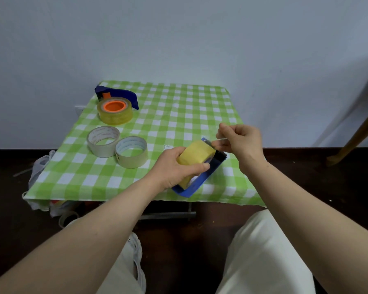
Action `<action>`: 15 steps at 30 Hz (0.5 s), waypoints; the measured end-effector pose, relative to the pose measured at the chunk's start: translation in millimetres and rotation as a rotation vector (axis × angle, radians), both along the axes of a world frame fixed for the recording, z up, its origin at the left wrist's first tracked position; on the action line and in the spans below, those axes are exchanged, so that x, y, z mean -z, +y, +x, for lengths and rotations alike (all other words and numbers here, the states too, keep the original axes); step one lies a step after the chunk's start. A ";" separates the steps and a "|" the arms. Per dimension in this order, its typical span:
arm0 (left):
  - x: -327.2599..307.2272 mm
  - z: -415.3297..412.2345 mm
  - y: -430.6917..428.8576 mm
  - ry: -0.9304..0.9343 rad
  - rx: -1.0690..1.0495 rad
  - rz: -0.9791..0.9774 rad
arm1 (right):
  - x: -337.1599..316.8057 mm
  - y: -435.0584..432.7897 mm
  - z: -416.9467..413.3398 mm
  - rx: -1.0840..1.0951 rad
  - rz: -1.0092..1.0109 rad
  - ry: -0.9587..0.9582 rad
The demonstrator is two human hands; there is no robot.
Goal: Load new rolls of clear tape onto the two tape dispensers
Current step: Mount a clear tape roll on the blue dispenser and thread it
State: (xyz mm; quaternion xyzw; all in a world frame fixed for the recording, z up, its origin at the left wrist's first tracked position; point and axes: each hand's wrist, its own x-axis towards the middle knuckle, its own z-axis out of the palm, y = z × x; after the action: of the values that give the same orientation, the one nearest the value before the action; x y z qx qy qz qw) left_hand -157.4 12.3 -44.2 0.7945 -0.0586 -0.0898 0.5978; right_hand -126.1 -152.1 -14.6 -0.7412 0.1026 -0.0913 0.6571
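Note:
A blue tape dispenser lies near the table's front edge with a yellowish roll of clear tape seated in it. My left hand grips that roll from the left. My right hand is just right of the dispenser's cutter end, fingers pinched on the clear tape end drawn from the roll. A second blue dispenser lies at the far left corner, carrying a tape roll on its orange hub. Two thin, nearly used-up rolls stand side by side left of centre.
The small table has a green and white checked cloth and stands against a pale wall. White plastic bags and a loose roll lie on the dark floor at the left. A wooden leg leans at the right.

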 end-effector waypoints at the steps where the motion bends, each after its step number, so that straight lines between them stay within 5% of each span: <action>1: 0.0 0.1 -0.5 0.001 0.001 -0.010 | -1.1 -1.7 -1.2 -0.036 0.013 0.010; 7: 2.7 5.3 -4.1 -0.006 -0.041 -0.005 | -12.3 -5.5 0.3 -0.011 -0.071 -0.116; 15: 2.3 -0.6 -9.7 0.044 0.006 0.033 | -3.8 -29.3 4.2 0.017 0.174 0.294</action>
State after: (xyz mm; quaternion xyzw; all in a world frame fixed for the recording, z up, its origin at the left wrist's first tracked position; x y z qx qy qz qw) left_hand -158.0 2.6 -46.5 0.8018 -0.0465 -0.1101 0.5856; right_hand -121.9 -181.4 -10.8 -0.6860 0.2112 0.0219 0.6959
